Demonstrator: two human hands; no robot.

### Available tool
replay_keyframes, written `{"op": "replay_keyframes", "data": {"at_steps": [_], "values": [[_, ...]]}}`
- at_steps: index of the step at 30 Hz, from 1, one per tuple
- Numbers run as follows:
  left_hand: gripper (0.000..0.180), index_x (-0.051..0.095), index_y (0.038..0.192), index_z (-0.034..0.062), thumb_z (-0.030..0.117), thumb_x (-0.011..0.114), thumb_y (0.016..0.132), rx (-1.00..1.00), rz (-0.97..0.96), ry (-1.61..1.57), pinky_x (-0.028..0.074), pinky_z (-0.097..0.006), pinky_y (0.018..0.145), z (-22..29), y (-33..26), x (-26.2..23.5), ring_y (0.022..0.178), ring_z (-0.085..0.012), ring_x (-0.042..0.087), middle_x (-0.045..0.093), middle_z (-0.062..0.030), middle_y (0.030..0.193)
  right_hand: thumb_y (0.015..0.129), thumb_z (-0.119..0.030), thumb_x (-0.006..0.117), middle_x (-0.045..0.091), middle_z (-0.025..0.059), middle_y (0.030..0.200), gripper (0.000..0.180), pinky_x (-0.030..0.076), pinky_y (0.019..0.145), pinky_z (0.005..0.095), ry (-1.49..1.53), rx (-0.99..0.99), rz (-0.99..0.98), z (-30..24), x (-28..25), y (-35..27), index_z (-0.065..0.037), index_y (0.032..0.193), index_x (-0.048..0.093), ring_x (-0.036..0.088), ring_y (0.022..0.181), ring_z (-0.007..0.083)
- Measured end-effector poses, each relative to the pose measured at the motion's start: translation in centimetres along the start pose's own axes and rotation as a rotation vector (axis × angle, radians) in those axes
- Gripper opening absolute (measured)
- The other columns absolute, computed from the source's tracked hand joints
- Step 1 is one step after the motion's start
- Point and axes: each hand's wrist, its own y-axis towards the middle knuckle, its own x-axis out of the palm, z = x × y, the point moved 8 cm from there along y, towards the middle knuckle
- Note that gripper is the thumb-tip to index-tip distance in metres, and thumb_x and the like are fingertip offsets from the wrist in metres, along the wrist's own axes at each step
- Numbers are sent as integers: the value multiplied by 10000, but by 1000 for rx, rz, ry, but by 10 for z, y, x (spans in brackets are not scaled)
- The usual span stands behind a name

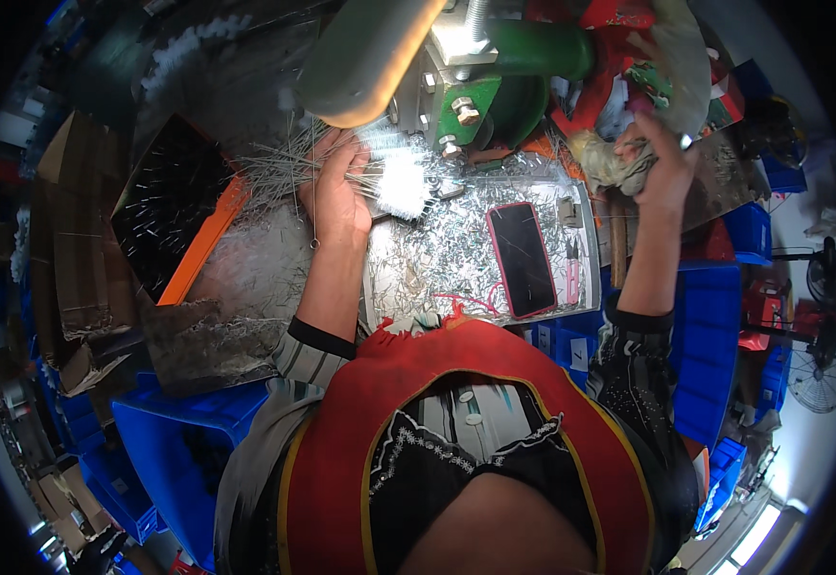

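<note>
Now | left hand [336,196] pinching wire bundle [289,163], long axis left-right, at white brush [404,182] | right hand [665,163] clutching rag wad [615,158] (well apart)

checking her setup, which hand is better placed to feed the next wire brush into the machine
Probably the left hand: it already grips the wire bundle beside the white brush. The right hand is off at the rags.

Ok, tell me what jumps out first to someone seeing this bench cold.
The left hand grips a bundle of thin wires beside a white bristle brush, under a green machine at top centre. A dark phone lies on metal scraps mid-bench, and the right hand clutches rags at upper right.
</note>
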Motion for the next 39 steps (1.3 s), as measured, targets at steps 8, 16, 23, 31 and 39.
{"op": "replay_keyframes", "data": {"at_steps": [8,16,23,31,39], "values": [[330,511,1077,-54,-53,589,756,-39,-64,174,516,-278,708,-1,1,8,823,-193,597,588,-142,969,734,-17,573,591,116,629,60,439,498,259,144,1,-37,45,-14,-2,39,712,580,550,513,175],[343,511,1088,-41,-12,623,765,27,-18,131,487,-238,605,3,-1,8,722,-133,567,600,-101,884,712,-59,623,588,111,627,99,452,486,282,11,-21,-61,0,-5,-2,37,728,605,561,516,179],[345,523,1082,-40,39,650,771,28,-51,189,486,-241,586,7,1,6,713,-125,563,597,-86,885,709,-47,624,586,109,624,91,439,476,277,80,26,-18,19,-11,0,39,733,604,551,509,174],[329,520,1069,-55,-2,613,757,-217,-419,364,534,-271,667,7,-11,24,756,-177,620,620,-142,865,712,-37,615,592,110,630,76,434,481,278,43,-10,-39,15,-8,-2,36,729,602,544,508,168],[194,569,951,-50,-25,605,762,-71,-87,206,539,-286,627,10,2,-8,720,-196,621,614,-119,865,720,-59,618,595,124,636,101,448,483,281,-20,-68,-82,9,-6,-1,37,743,597,570,526,188]]}}
